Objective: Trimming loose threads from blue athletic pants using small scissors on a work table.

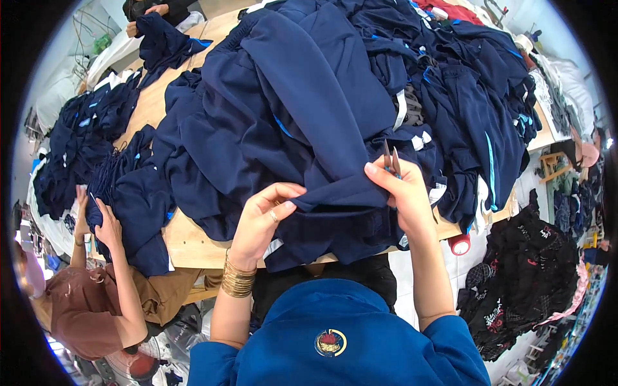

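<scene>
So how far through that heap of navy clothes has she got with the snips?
Hard to judge. In hand: the left hand pinches a folded navy garment taut while the right hand holds small thread snips at its edge. Possibly done: a separate navy stack on the left of the wooden table, where a co-worker's hands rest. Left: the big heap behind.

The navy garment [322, 128] is smooth, matt cloth with thin light-blue piping. The thread snips [391, 159] show dull metal blades. The table [193, 241] is pale, bare wood. Gold bangles [237, 280] on the left wrist gleam, glossy metal.
</scene>
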A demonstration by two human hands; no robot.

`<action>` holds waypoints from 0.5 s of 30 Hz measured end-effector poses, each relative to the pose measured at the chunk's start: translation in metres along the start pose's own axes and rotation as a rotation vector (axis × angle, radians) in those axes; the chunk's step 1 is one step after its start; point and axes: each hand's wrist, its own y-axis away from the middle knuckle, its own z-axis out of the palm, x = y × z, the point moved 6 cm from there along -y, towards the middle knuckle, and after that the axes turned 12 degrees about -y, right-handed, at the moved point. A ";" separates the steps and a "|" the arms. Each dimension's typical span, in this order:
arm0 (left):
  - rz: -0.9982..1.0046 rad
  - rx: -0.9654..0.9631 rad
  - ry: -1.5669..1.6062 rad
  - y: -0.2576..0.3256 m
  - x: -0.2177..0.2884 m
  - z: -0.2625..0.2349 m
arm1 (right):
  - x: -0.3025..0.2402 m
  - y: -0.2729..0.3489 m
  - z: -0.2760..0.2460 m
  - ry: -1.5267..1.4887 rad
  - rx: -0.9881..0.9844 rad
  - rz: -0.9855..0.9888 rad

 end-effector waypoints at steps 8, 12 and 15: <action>0.061 0.222 0.071 0.010 -0.010 -0.030 | 0.005 -0.004 -0.030 -0.299 0.251 -0.195; -0.135 0.008 0.731 0.025 -0.039 -0.023 | 0.022 -0.005 -0.043 -0.232 0.183 -0.133; -0.211 0.144 0.326 0.035 -0.061 -0.023 | 0.022 -0.005 -0.053 0.315 0.280 -0.176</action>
